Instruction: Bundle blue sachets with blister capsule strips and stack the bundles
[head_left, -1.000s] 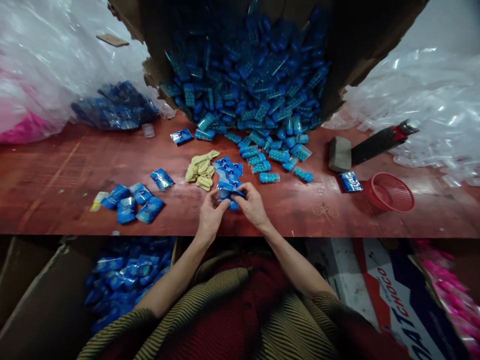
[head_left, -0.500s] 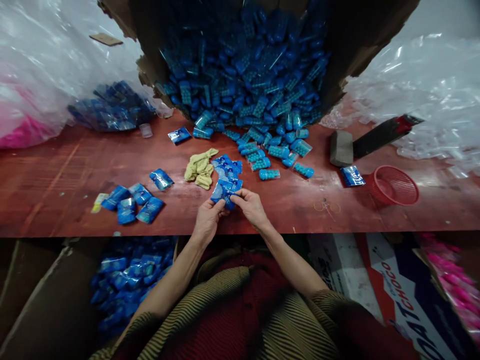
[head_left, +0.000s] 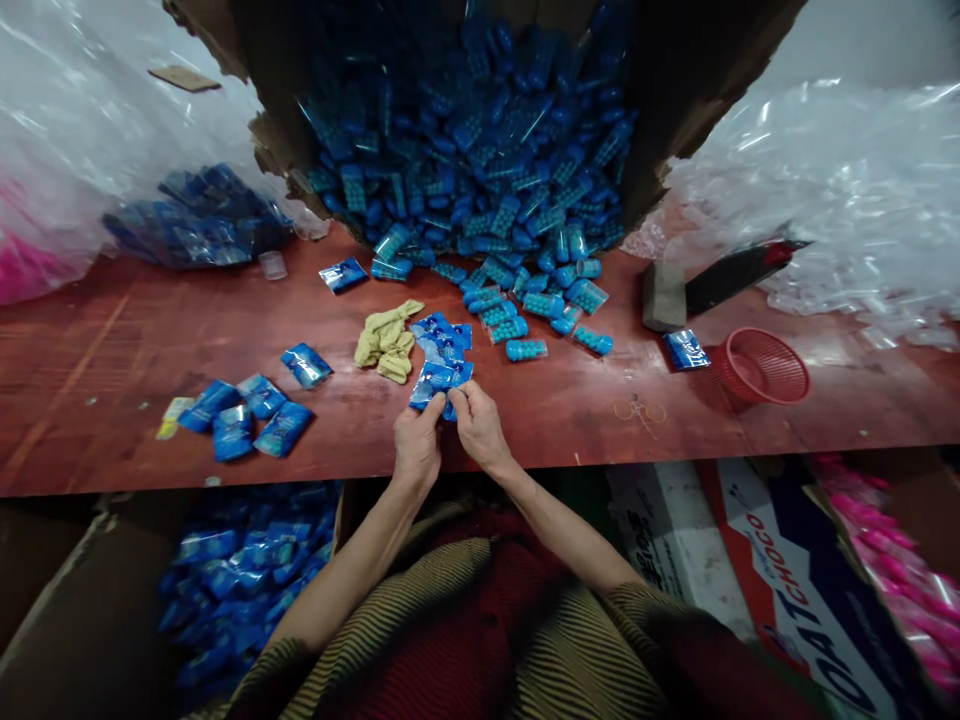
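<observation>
Close to the table's front edge, my left hand (head_left: 418, 440) and my right hand (head_left: 478, 425) meet with thumbs and fingers pinched on a small blue packet (head_left: 441, 380). Fingertips cover its lower edge. Just beyond it lie several flat blue packets (head_left: 442, 335), overlapping one another. A crumpled yellow-green cloth (head_left: 388, 342) rests to their left. Behind and to the right, clear tubes with blue caps and blue balls (head_left: 527, 350) are strewn on the table. Farther left, several plump blue packets (head_left: 232, 433) sit in a loose group.
A large torn carton (head_left: 652, 120) full of blue tubes opens toward me. On the right stand a red basket (head_left: 761, 368), a grey block (head_left: 664, 297) and a blue packet (head_left: 685, 350). Below the table edge, a box holds many blue packets (head_left: 247, 560). Clear plastic bags flank both sides.
The view has shifted slightly, moving the table's things leftward. My hands have drawn closer together at the packet's lower edge, both still pinching.
</observation>
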